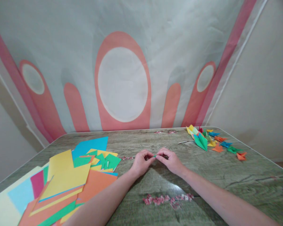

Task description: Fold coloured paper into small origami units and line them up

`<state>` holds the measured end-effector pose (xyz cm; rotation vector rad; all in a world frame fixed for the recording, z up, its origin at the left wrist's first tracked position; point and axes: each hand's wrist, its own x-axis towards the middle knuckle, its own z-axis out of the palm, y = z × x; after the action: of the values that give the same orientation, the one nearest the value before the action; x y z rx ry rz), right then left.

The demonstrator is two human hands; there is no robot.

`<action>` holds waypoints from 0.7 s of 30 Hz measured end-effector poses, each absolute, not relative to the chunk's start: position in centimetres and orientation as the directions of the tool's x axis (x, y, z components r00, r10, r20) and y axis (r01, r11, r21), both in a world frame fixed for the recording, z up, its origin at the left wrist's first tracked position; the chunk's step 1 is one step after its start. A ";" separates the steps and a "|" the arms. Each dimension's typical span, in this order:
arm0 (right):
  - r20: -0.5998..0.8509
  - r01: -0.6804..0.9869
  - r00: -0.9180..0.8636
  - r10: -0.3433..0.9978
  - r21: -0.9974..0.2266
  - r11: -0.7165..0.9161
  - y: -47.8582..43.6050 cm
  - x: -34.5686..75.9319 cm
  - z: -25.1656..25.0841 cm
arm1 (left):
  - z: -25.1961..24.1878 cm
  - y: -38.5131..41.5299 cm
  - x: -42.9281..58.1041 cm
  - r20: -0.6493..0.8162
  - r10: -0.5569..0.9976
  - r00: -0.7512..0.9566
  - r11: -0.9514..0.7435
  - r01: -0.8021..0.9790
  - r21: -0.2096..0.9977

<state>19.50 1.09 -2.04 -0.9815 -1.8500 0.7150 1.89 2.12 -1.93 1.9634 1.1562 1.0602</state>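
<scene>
My left hand (141, 163) and my right hand (169, 160) meet at the middle of the table (226, 182), fingers curled and pinched together. Between the fingertips shows a tiny green bit of folded paper (155, 155); most of it is hidden by the fingers. Both hands rest on or just above the tabletop.
A loose heap of coloured paper sheets (66, 182) covers the table's left side. Several small folded paper pieces (209, 141) lie at the far right. A printed pink and white backdrop (122, 84) hangs behind the table.
</scene>
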 end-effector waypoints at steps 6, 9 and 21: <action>0.482 0.406 -0.317 0.817 -0.709 0.576 0.5 19.2 -1.4 | -1.6 1.8 1.7 0.373 0.851 0.370 -0.514 0.441 0.736; 0.483 0.431 -0.308 0.820 -0.697 0.573 0.6 19.2 -1.8 | -1.5 1.9 1.7 0.362 0.859 0.363 -0.503 0.459 0.733; 0.444 0.518 -0.331 0.833 -0.653 0.553 1.8 19.7 -3.4 | -2.0 2.2 1.6 0.362 0.862 0.356 -0.504 0.512 0.696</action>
<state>19.67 1.76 -3.37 -1.0856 -2.0089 0.5136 1.57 2.23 -2.01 2.1547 1.1932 0.9926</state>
